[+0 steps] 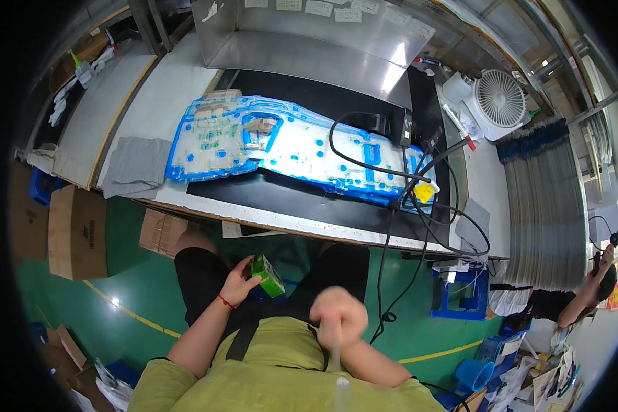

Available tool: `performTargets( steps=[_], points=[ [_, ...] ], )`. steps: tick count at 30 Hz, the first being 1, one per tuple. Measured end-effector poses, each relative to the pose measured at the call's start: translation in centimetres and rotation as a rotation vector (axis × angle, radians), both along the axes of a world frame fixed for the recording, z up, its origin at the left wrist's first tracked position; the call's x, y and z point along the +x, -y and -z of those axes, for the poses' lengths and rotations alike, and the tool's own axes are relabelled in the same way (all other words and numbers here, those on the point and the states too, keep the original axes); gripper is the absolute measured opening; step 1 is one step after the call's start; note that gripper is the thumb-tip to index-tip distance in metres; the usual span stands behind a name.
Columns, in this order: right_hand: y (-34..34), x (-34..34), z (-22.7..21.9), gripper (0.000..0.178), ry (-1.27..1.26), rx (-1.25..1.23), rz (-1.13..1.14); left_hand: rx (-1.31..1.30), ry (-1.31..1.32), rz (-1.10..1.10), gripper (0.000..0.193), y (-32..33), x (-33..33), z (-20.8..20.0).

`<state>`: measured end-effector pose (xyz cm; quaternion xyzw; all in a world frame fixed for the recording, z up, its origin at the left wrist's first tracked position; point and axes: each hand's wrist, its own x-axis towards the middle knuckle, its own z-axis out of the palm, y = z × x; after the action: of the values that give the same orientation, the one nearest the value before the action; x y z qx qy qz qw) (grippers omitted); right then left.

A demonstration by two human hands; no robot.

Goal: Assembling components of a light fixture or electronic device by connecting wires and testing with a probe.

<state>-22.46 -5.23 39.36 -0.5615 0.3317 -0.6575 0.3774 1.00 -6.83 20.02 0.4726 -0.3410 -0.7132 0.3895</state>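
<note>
1. Head view: the person's left hand (pixel 235 283) grasps a small green box (pixel 268 277), thumb over the near face and fingers along its far side.
2. That box sits above the lap, between the knees and short of the bench, tilted so that one darker face turns to the right. A red band (pixel 226 301) circles the left wrist.
3. Right hand (pixel 338 318): raised before the chest, fingers curled in, and blurred. A slim pale thing (pixel 335 358) shows just below it, but I cannot tell whether the hand grips it.
4. Ahead stands a workbench (pixel 302 230) with a black mat (pixel 254 193). Across the mat lies a long stack of whitish, blue-edged panels (pixel 309 154), apart from both hands.
5. Black cables (pixel 429 230) loop over the stack's right end and hang off the bench's front edge; a yellow tag (pixel 426 192) lies among them.
6. Left of the stack is a folded grey cloth (pixel 139 165). On the right are a white fan (pixel 499 103) and a deep pile of grey sheets (pixel 542 213).
7. A brown carton (pixel 79 233) stands on the green floor at left; at far right, another person's arm (pixel 584 295) is raised.
</note>
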Motion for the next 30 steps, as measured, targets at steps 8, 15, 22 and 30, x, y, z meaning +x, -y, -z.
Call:
performTargets(
  steps=[8, 15, 22, 30],
  points=[
    [3.9, -7.4, 12.3, 0.017, 0.564, 0.797, 0.792, 0.007, -0.006, -0.018, 0.067, -0.8, 0.7, 0.1],
    [7.9, -17.0, 16.0, 0.040, 0.558, 0.489, 0.993, -0.014, -0.007, 0.048, 0.065, 0.0, -0.1, -0.7],
    [5.9, -9.5, 13.1, 0.071, 0.260, 0.871, 0.990, -0.014, -0.013, 0.008, 0.067, -0.3, 0.2, -0.5],
    [-2.3, -1.0, -3.8, 0.055, 0.486, 0.062, -0.545, -0.080, 0.032, 0.007, 0.068, -0.4, 0.0, -0.4]
  ],
)
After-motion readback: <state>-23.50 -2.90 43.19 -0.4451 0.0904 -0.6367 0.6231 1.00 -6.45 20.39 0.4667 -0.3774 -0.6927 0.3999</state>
